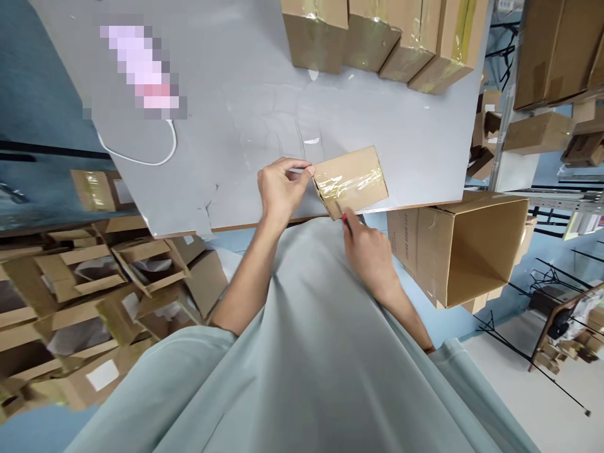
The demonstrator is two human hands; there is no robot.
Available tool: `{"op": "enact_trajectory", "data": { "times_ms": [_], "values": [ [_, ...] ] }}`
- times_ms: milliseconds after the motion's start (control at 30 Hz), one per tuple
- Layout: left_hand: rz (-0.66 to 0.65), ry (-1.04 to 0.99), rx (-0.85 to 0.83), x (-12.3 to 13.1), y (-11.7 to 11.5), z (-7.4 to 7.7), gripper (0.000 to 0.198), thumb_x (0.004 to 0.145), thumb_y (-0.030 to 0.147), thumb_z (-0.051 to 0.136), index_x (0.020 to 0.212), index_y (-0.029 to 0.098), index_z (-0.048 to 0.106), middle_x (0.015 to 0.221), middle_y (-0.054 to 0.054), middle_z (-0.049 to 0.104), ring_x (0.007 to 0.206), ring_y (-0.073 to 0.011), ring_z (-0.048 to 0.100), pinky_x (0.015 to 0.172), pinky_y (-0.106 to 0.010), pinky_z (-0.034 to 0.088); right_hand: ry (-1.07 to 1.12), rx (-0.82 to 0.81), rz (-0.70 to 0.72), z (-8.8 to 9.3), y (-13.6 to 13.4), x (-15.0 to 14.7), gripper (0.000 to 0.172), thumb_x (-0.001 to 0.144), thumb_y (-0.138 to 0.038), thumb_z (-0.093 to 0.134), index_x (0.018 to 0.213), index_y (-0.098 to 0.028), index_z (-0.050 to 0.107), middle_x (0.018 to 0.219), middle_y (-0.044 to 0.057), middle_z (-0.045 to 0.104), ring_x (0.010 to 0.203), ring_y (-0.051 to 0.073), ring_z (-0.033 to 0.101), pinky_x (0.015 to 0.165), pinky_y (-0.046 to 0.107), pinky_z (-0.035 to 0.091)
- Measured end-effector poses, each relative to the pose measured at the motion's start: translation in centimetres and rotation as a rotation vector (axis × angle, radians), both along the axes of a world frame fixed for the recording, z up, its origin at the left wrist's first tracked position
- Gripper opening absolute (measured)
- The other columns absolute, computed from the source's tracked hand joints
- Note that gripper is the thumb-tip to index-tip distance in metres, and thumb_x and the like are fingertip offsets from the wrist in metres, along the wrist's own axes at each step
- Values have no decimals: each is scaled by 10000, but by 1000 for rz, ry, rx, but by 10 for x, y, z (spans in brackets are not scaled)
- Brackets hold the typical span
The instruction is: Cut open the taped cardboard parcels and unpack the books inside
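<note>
A small cardboard box (352,179) with clear tape along its top lies tilted near the front edge of the grey table (212,107). My left hand (283,189) pinches the box's upper left corner between thumb and fingers. Closed around a red and black utility knife (345,219), my right hand (372,255) is at the box's near side. The knife's thin tip points at the lower left part of the box, and most of its handle is hidden in my fist. At the box's left end a dark gap shows along the edge.
Several taped cartons (368,47) stand in a row at the table's back right. A white cable (141,162) curls at the left, beside a blurred-out object. An open large carton (419,251) is below the table's right side; opened boxes (94,270) crowd the lower left.
</note>
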State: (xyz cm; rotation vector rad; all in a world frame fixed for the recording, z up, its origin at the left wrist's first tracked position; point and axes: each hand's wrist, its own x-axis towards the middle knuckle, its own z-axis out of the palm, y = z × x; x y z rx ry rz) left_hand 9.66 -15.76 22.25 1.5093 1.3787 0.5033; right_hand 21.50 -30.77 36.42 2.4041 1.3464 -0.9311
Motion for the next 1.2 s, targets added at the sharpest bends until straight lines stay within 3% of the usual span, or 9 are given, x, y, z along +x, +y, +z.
{"op": "enact_trajectory", "data": {
  "times_ms": [133,267,433,533,633,733,867,1033,1200],
  "values": [
    [27,-16,7,3,-1,0,205,948,368,781,1075,236,873,1156,-50,853,879,-206,790,832,-322,604,-119,393,-370,-32,-9,65,469,1187,-512,474,1412,-171,705,983,123,837,857,287,799,794,327,569],
    [39,-44,21,4,0,-1,195,957,380,784,1076,249,865,1139,-49,850,965,-230,804,885,-342,640,88,457,-606,-75,-11,106,425,1112,-597,586,988,-209,707,758,35,770,668,208,745,721,272,555],
    [41,-43,38,-16,7,-5,169,989,385,745,1031,253,843,1116,-54,852,1014,-229,805,938,-361,659,303,478,-714,-86,-18,83,402,1080,-596,614,895,-241,630,744,5,767,604,170,733,679,249,561],
    [28,35,99,-30,10,2,164,1012,367,721,1044,252,833,1113,-76,842,1049,-266,801,1017,-448,654,410,472,-768,-87,-23,64,420,1054,-630,640,892,-243,621,752,17,778,600,178,741,636,249,560],
    [-61,126,288,-23,5,17,156,1030,338,710,1116,281,828,1247,-92,817,1273,-334,748,1208,-561,560,408,434,-749,-92,-27,57,425,1069,-633,617,909,-240,639,772,20,791,630,181,756,652,245,558],
    [-320,78,387,8,-10,27,211,1065,372,682,1230,330,806,1468,-65,760,1531,-358,610,1349,-611,423,337,366,-680,-96,-32,60,422,1111,-605,565,930,-237,665,817,29,813,704,185,776,703,237,551],
    [-591,-4,389,48,-28,22,272,1104,405,608,1292,337,792,1559,-61,725,1638,-368,519,1416,-677,287,283,336,-596,-91,-32,66,407,1156,-543,533,974,-225,709,850,44,826,758,191,788,747,234,530],
    [-603,-5,383,51,-31,5,280,1107,414,608,1305,334,789,1590,-77,713,1627,-366,545,1415,-680,285,133,291,-467,-75,-21,65,362,1199,-449,483,1222,-195,740,943,63,844,819,224,792,771,260,512],
    [-602,10,391,45,-29,0,281,1102,438,623,1310,356,793,1588,-73,719,1625,-375,549,1406,-678,293,98,210,-370,-56,-6,64,409,1219,-340,425,1561,-215,612,1193,90,866,973,243,834,844,272,547]
  ]
}}
